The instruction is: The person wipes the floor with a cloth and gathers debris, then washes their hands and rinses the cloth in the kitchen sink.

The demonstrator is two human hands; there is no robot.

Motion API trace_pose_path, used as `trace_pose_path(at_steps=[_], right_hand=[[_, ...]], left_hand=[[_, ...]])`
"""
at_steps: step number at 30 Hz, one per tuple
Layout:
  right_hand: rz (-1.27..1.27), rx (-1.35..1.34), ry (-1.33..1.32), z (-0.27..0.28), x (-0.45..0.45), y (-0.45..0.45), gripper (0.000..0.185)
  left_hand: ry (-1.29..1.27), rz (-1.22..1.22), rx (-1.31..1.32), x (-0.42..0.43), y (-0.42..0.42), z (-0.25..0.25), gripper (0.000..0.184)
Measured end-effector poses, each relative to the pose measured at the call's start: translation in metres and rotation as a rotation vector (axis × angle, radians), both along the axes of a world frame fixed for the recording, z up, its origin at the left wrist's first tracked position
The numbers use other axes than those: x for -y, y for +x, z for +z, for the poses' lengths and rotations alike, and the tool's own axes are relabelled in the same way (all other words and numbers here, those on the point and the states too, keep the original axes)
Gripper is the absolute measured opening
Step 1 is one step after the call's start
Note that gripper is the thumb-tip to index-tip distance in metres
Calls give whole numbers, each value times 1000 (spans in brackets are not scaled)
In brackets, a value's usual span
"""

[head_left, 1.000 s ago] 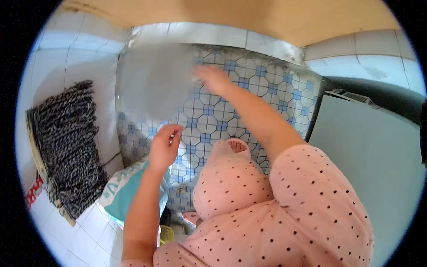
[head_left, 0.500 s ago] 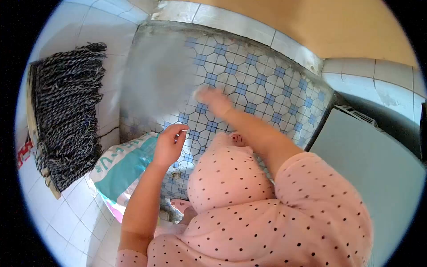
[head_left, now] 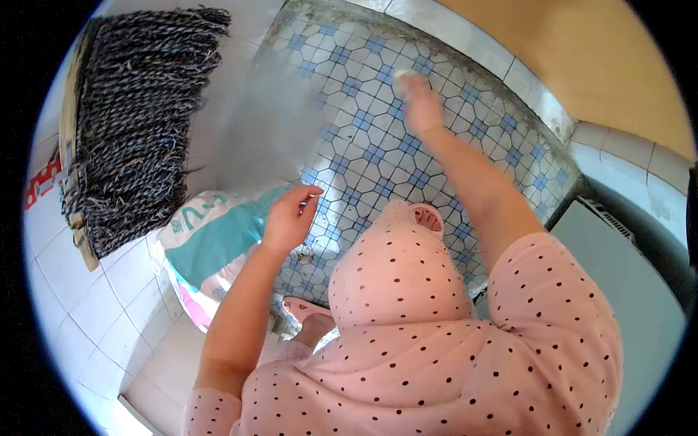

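Observation:
My right hand [head_left: 422,107] is stretched forward above the tiled floor [head_left: 378,138], blurred by motion. Its fingers look closed, and a small pale thing [head_left: 402,73] shows at the fingertips, too smeared to name. Nearer to my body, my left hand [head_left: 289,221] hangs with fingers loosely bent and a gap between thumb and forefinger. Nothing shows in it. Just left of it, a white and teal plastic bag [head_left: 218,243] stands bulging against the wall. A grey hazy patch [head_left: 269,116] blurs the view beyond the left hand.
A dark string mop head [head_left: 142,116] with a wooden bar hangs along the tiled wall at left. On the right stands a pale grey-blue flat-topped unit [head_left: 625,291]. A tiled ledge [head_left: 465,36] borders the floor ahead. My pink slippers [head_left: 427,216] are on the floor.
My right hand has swung forward and to the right, away from the left hand. The left hand keeps its loose bend. The view has shifted, showing the mop higher up.

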State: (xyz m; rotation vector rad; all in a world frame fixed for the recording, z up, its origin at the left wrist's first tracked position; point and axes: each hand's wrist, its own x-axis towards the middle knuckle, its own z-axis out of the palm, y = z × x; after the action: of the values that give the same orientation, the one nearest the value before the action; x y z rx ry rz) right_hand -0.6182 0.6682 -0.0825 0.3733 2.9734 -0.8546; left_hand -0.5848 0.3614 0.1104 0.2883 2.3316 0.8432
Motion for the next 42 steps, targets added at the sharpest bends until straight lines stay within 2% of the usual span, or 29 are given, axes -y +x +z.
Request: trace_pose_path(at_steps=[1, 2, 4, 5, 8, 10, 12, 14, 17, 18, 21, 24, 25, 27, 28, 30, 31, 33, 36, 40, 42], right_hand=[[157, 46, -166, 8, 25, 6, 49], [506, -94, -103, -13, 57, 18, 46], [631, -83, -135, 14, 120, 67, 43], [833, -76, -161, 16, 130, 68, 42], [549, -265, -452, 1, 109, 33, 41], [206, -361, -246, 32, 65, -1, 40], [9, -107, -189, 45, 4, -40, 41], [-18, -217, 112, 15, -50, -64, 44], [-60, -246, 181, -35, -26, -89, 43], [6, -68, -75, -24, 5, -83, 41], [396, -149, -319, -24, 120, -31, 50], [663, 270, -582, 28, 166, 21, 40], [975, -73, -398, 23, 167, 23, 35], [418, 136, -691, 14, 149, 11, 37], [434, -154, -439, 40, 119, -2, 40], [271, -257, -405, 42, 70, -27, 57], [287, -164, -240, 61, 45, -42, 60], [301, -186, -22, 70, 10, -60, 60], [367, -174, 84, 107, -9, -84, 62], [434, -224, 69, 112, -12, -117, 57], [390, -188, 47, 113, -6, -133, 53]], left_hand=[[6, 0, -4, -1, -2, 0, 17], [16, 3, -13, -2, -3, 0, 17], [20, -1, -32, 1, -3, 2, 17], [18, -9, -44, 3, -5, 3, 17], [39, -81, -108, 16, -6, 24, 16], [69, -58, -118, 31, 3, 33, 15], [84, -13, -77, 48, 17, 38, 15], [73, 66, 11, 62, 34, 43, 15], [80, 41, -87, 67, 45, 58, 15], [71, 45, -89, 70, 47, 60, 15], [61, 62, -112, 73, 45, 65, 15], [46, 48, -191, 74, 39, 71, 16], [24, 19, -256, 77, 36, 74, 17], [-40, -14, -366, 83, 28, 90, 18], [-80, -25, -414, 86, 18, 106, 19], [-150, -86, -543, 93, -7, 133, 20], [-173, -141, -622, 97, -24, 144, 21], [-231, -261, -754, 106, -58, 161, 22], [-312, -404, -873, 117, -101, 179, 22], [-370, -463, -949, 117, -130, 205, 21], [-362, -474, -958, 113, -138, 209, 21]])
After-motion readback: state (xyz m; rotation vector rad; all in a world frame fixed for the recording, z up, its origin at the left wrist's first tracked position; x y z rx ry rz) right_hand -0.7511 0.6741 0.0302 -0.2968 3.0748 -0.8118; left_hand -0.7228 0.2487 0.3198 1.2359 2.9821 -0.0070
